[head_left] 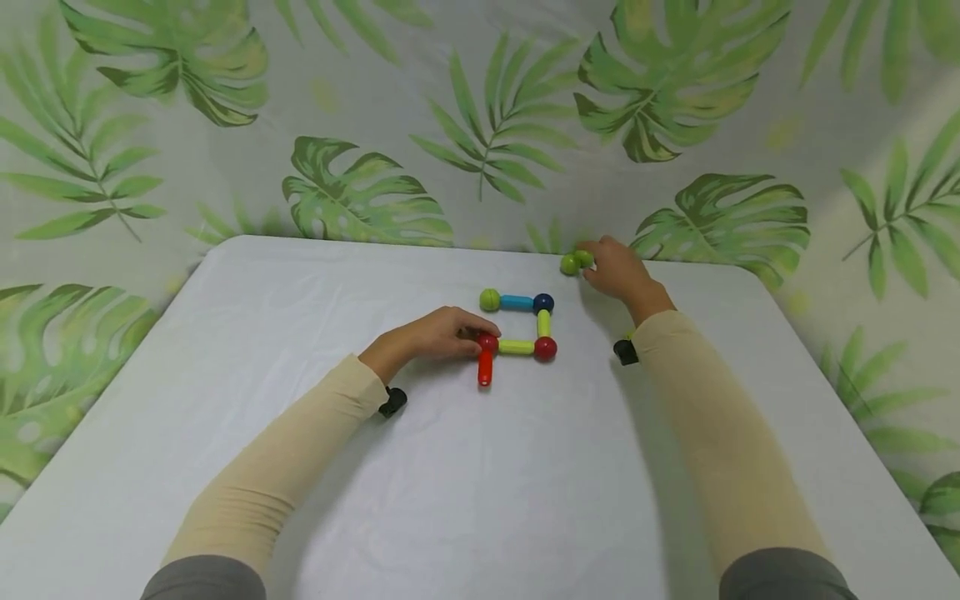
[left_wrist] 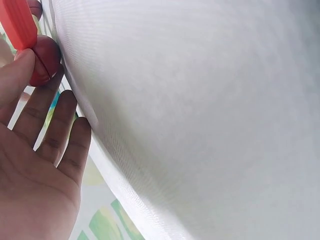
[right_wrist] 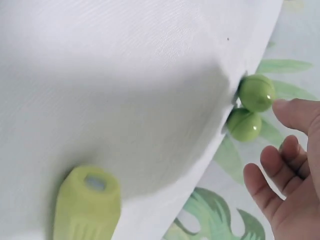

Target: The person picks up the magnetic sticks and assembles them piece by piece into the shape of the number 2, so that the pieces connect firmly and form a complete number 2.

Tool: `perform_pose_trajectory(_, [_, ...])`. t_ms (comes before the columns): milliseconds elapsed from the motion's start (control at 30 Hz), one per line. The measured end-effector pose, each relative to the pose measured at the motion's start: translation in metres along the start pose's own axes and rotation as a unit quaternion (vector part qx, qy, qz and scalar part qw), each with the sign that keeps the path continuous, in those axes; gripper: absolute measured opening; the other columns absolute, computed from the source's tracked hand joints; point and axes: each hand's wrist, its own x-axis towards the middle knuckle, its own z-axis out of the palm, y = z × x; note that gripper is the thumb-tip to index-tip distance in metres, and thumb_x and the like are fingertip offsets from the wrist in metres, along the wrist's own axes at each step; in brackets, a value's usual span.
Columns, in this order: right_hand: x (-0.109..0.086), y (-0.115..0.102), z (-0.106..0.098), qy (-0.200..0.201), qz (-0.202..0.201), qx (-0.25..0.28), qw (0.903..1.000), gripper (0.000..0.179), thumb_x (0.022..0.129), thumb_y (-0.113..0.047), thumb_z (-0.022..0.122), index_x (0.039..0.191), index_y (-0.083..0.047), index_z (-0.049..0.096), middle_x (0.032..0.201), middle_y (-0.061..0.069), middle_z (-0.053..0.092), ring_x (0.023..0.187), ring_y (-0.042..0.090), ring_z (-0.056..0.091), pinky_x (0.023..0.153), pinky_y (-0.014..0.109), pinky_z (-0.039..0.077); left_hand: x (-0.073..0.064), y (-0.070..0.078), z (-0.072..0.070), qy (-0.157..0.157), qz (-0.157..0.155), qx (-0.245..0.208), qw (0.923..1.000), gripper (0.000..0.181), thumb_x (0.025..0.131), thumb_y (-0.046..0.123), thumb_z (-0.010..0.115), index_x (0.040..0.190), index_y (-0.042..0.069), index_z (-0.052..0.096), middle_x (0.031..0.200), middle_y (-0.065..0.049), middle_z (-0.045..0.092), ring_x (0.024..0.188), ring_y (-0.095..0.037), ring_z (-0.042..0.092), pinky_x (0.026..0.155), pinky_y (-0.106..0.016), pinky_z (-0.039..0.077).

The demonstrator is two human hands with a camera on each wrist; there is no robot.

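My left hand point(head_left: 442, 335) pinches a red ball point(left_wrist: 46, 60) between thumb and fingers. A red rod point(head_left: 486, 368) sticks out from that ball toward me. On its right a yellow-green rod point(head_left: 517, 347) links it to a second red ball point(head_left: 545, 348). From there another yellow-green rod point(head_left: 543, 323) leads to a dark blue ball point(head_left: 543, 303), and a blue rod point(head_left: 517, 303) ends at a green ball point(head_left: 490, 300). My right hand point(head_left: 618, 268) reaches two other green balls point(right_wrist: 256, 93) at the table's back edge, its fingers loosely bent and one fingertip right at a ball.
A separate yellow-green rod point(right_wrist: 87, 205) stands close to the right wrist camera, mostly behind the sleeve in the head view. The white-covered table point(head_left: 480, 500) ends at a leaf-patterned cloth point(head_left: 510, 125) behind. Black wrist cameras point(head_left: 393, 402) hang below both wrists.
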Motion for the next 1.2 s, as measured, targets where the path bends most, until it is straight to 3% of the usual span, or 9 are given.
perform_pose_trajectory(267, [0.007, -0.006, 0.008, -0.044, 0.017, 0.017, 0.9987, 0.049, 0.097, -0.013, 0.053, 0.144, -0.003, 0.047, 0.137, 0.03, 0.049, 0.128, 0.046, 0.047, 0.109, 0.06, 0.039, 0.001, -0.001, 0.001, -0.003, 0.008, 0.006, 0.9999, 0.041, 0.096, 0.008, 0.061, 0.136, 0.015, 0.062, 0.131, -0.006, 0.066, 0.118, -0.022, 0.057, 0.109, -0.038, 0.046])
perform_pose_trajectory(533, [0.008, -0.01, 0.016, -0.007, 0.026, 0.064, 0.9976, 0.037, 0.095, -0.014, 0.055, 0.13, -0.001, 0.055, 0.131, 0.023, 0.051, 0.12, 0.04, 0.051, 0.106, 0.057, 0.041, 0.002, -0.002, 0.001, -0.001, -0.001, 0.015, 0.9999, 0.041, 0.096, 0.01, 0.062, 0.136, 0.018, 0.062, 0.13, -0.004, 0.066, 0.117, -0.021, 0.057, 0.108, -0.037, 0.047])
perform_pose_trajectory(933, [0.011, -0.009, 0.026, -0.014, 0.014, 0.106, 0.9942, 0.038, 0.093, -0.007, 0.061, 0.13, 0.0, 0.055, 0.128, 0.024, 0.056, 0.118, 0.038, 0.051, 0.107, 0.053, 0.042, 0.001, -0.002, 0.0, -0.004, -0.009, 0.012, 0.9999, 0.041, 0.096, 0.01, 0.062, 0.136, 0.018, 0.062, 0.131, -0.005, 0.065, 0.117, -0.021, 0.056, 0.109, -0.037, 0.046])
perform_pose_trajectory(1200, [0.01, -0.008, 0.024, -0.027, 0.009, 0.099, 0.9947, 0.038, 0.093, -0.007, 0.06, 0.13, -0.001, 0.056, 0.131, 0.022, 0.057, 0.119, 0.037, 0.051, 0.108, 0.054, 0.041, 0.002, -0.003, 0.0, -0.004, -0.007, 0.01, 0.9999, 0.041, 0.096, 0.011, 0.062, 0.137, 0.018, 0.061, 0.131, -0.004, 0.065, 0.117, -0.021, 0.056, 0.109, -0.038, 0.046])
